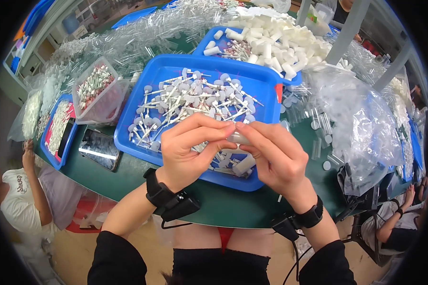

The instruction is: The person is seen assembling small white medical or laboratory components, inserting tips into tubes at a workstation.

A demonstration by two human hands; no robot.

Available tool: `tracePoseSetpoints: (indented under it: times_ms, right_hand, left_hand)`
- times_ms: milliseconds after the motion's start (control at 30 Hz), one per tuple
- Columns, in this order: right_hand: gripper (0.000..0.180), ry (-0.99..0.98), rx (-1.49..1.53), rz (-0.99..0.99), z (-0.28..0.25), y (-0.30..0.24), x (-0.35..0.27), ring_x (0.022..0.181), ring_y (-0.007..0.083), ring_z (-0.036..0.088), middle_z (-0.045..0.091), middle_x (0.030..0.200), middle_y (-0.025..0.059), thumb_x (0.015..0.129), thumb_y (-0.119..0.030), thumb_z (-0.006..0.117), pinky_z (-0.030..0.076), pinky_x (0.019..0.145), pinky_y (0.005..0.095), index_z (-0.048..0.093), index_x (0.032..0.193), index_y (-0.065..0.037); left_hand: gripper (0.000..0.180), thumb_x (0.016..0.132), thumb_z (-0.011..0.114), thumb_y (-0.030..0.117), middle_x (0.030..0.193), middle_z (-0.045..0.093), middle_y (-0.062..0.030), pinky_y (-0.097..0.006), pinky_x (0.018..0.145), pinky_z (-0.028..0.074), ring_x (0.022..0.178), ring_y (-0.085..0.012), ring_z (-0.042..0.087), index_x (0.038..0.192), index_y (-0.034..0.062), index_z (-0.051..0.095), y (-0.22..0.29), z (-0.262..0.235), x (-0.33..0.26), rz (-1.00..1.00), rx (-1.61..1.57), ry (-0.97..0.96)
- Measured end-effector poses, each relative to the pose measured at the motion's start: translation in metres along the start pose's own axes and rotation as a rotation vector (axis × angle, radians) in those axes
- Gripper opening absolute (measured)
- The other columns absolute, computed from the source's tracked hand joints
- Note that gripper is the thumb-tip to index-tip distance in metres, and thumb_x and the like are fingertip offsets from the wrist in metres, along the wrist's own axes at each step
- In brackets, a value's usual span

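Observation:
My left hand point(188, 149) and my right hand point(281, 159) meet at the fingertips above the front of a blue tray point(128, 116). Both pinch a small, whitish, translucent cylinder-like piece point(238, 138); fingers cover its ends, so its exact kind cannot be told. Behind the hands, the tray holds a heap of thin white sticks with round grey discs point(195, 97). Just under the fingers lie a white cylinder point(244, 165) and some clear pieces, partly hidden by my hands.
A second blue tray point(202, 46) bears white cylinders point(271, 45). Leftward are a clear box point(96, 90) of red-and-white sticks, a phone point(100, 148) and a small blue tray point(52, 156). Clear tubes and a plastic bag point(361, 128) lie right. Other people sit at both sides.

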State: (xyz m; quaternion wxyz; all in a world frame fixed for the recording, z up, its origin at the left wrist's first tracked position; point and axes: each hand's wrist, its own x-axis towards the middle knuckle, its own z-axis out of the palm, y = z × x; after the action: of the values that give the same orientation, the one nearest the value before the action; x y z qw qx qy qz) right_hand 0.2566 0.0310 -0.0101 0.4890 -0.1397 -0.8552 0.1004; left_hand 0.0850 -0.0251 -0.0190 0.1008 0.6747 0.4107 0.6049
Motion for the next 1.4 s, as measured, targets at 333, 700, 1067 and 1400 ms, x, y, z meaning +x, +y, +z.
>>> tracePoseSetpoints:
  times_ms: [333, 700, 1067, 1400]
  right_hand:
    - [0.025, -0.073, 0.389, 0.541, -0.009, -0.001, 0.002, 0.072, 0.0167, 0.049, 0.051, 0.081, 0.0057, 0.089, -0.017, 0.053, 0.04, 0.064, 0.0277, 0.05, 0.108, 0.0]
    - [0.049, -0.176, 1.767, 0.972, -0.019, 0.017, 0.003, 0.042, 0.0108, 0.031, 0.032, 0.05, -0.002, 0.09, -0.054, 0.027, 0.035, 0.049, 0.0288, 0.035, 0.065, -0.013]
    - [0.034, -0.083, 1.825, 0.907, -0.017, 0.016, -0.002, 0.048, 0.012, 0.028, 0.032, 0.053, -0.0011, 0.084, -0.04, 0.034, 0.032, 0.053, 0.0286, 0.033, 0.063, -0.014]
    - [0.047, -0.064, 1.723, 0.985, -0.012, 0.01, 0.003, 0.051, 0.0132, 0.031, 0.033, 0.058, -0.001, 0.088, -0.055, 0.028, 0.034, 0.052, 0.0297, 0.033, 0.065, -0.014]
  left_hand:
    - [0.061, 0.078, 0.061, -0.007, 0.121, 0.053, -0.0169, -0.032, 0.086, 0.049, 0.11, -0.0226, 0.054, 0.133, 0.0006, 0.035, -0.013, 0.003, -0.001, -0.342, -0.67, -0.103]
    - [0.027, 0.089, 0.053, 0.014, 0.089, 0.063, -0.0077, -0.023, 0.074, 0.043, 0.087, -0.0109, 0.057, 0.113, -0.0007, 0.054, -0.015, -0.002, -0.001, -0.447, -0.527, -0.14]
    - [0.026, 0.091, 0.05, 0.017, 0.084, 0.062, -0.0051, -0.022, 0.071, 0.041, 0.079, -0.0083, 0.054, 0.11, -0.0004, 0.055, -0.016, -0.002, -0.002, -0.451, -0.517, -0.166]
    - [0.025, 0.09, 0.049, 0.014, 0.083, 0.062, -0.0054, -0.022, 0.07, 0.041, 0.078, -0.0081, 0.055, 0.108, -0.001, 0.056, -0.015, -0.003, -0.002, -0.427, -0.497, -0.158]
